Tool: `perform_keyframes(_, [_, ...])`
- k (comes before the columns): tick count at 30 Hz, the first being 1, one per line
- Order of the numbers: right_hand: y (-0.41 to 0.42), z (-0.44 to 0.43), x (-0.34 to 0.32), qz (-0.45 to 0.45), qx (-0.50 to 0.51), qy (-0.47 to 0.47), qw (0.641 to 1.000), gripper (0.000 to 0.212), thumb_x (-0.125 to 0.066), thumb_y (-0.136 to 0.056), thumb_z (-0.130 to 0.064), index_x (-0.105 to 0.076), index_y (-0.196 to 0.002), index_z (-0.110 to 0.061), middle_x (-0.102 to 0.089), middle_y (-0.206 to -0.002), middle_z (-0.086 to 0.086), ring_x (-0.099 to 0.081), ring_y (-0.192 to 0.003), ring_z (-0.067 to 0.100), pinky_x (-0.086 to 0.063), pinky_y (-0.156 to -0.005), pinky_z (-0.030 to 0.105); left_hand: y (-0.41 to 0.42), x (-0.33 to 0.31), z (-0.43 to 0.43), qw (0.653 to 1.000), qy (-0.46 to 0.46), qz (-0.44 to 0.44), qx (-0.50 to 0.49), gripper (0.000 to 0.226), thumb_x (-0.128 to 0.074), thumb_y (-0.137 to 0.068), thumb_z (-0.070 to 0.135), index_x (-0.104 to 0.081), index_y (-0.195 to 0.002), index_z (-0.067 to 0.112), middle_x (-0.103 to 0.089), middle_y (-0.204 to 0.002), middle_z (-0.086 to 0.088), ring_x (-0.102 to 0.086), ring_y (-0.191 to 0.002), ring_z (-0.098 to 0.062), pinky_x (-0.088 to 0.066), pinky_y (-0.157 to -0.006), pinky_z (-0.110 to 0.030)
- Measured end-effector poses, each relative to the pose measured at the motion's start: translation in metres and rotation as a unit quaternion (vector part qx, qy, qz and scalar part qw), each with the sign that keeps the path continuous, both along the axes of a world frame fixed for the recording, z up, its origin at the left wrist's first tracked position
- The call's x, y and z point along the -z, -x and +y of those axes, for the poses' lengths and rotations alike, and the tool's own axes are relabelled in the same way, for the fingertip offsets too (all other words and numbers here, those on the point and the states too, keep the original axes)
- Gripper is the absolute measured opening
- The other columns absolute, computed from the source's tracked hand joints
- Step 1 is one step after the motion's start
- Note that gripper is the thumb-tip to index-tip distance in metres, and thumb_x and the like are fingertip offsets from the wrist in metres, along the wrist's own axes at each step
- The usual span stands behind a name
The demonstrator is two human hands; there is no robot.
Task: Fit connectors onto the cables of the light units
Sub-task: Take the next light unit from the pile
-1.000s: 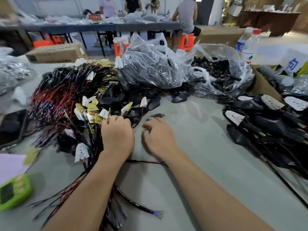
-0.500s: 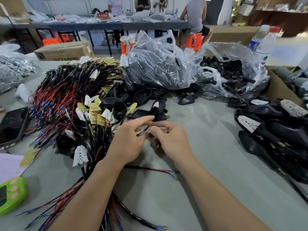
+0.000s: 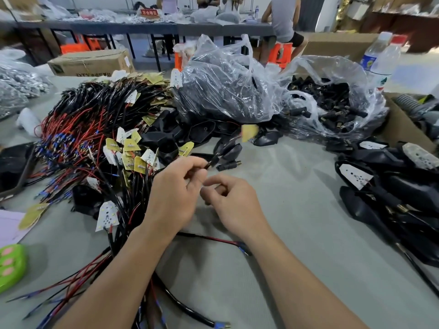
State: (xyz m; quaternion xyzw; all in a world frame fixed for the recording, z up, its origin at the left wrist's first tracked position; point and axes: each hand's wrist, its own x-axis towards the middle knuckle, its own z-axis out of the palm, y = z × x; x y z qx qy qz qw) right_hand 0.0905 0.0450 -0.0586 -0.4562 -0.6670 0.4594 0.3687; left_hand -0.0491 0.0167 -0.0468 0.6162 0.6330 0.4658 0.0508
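My left hand (image 3: 175, 193) pinches the end of a thin black cable (image 3: 210, 164) between thumb and fingertips. That cable leads up to a black light unit (image 3: 228, 148) with a yellow board (image 3: 249, 132), raised just above the table. My right hand (image 3: 235, 203) sits close beside the left with its fingers curled inward; what they hold is hidden. A loose black connector (image 3: 228, 165) with a brass tip lies on the table just beyond both hands. A red-and-black wire with a blue terminal (image 3: 244, 250) runs under my right wrist.
A heap of cabled light units (image 3: 95, 138) fills the left. Clear bags of black housings (image 3: 223, 91) and connectors (image 3: 332, 105) stand behind. Finished units (image 3: 392, 186) pile up at the right by a cardboard box (image 3: 401, 129). A green device (image 3: 9, 267) lies front left.
My hands rose from the table and came together. The left one picked up a cable end and lifted its light unit. The camera moved closer and tilted up slightly.
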Motion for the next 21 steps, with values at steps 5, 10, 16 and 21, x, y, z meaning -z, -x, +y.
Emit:
perform_keyframes(5, [-0.007,-0.002,-0.006,0.065,-0.061,0.043,0.995,0.013,-0.062,-0.085,-0.017,-0.071,-0.078,-0.024,-0.063,-0.052,-0.008,-0.048,-0.042,0.001,-0.034,-0.041,0.013,-0.015,-0.005,-0.001,0.988,0.015,-0.142,0.053,0.030,-0.075,-0.088,0.011,-0.077,-0.091,0.041,-0.074,-0.083,0.021,-0.069,-0.072,-0.003,-0.049,-0.063,-0.008])
perform_keyframes(10, [-0.006,0.010,-0.002,0.086,0.044,0.079,0.992,0.032,-0.060,-0.091,-0.023,-0.073,-0.064,-0.009,-0.065,-0.053,0.005,-0.051,-0.045,0.010,-0.039,-0.046,0.021,-0.015,-0.006,0.000,0.989,0.046,-0.136,0.044,0.030,-0.075,-0.086,0.012,-0.079,-0.088,0.042,-0.073,-0.084,0.026,-0.069,-0.077,0.003,-0.046,-0.067,-0.004])
perform_keyframes(16, [-0.022,0.028,-0.015,0.240,0.144,0.075,0.957,0.027,-0.053,-0.101,-0.015,-0.067,-0.079,-0.009,-0.069,-0.060,0.007,-0.051,-0.044,0.012,-0.039,-0.044,0.020,-0.007,0.002,0.001,0.983,0.169,-0.064,0.028,0.011,-0.073,-0.088,0.034,-0.078,-0.078,0.032,-0.072,-0.069,0.011,-0.065,-0.068,-0.010,-0.054,-0.072,-0.038])
perform_keyframes(21, [-0.032,0.031,-0.021,0.232,0.207,0.007,0.950,0.024,-0.052,-0.103,-0.017,-0.063,-0.082,-0.010,-0.069,-0.060,0.007,-0.054,-0.049,0.015,-0.042,-0.048,0.020,-0.011,0.000,0.002,0.974,0.167,-0.142,0.062,0.019,-0.077,-0.088,0.024,-0.078,-0.083,0.042,-0.074,-0.070,0.003,-0.067,-0.070,-0.020,-0.052,-0.071,-0.033])
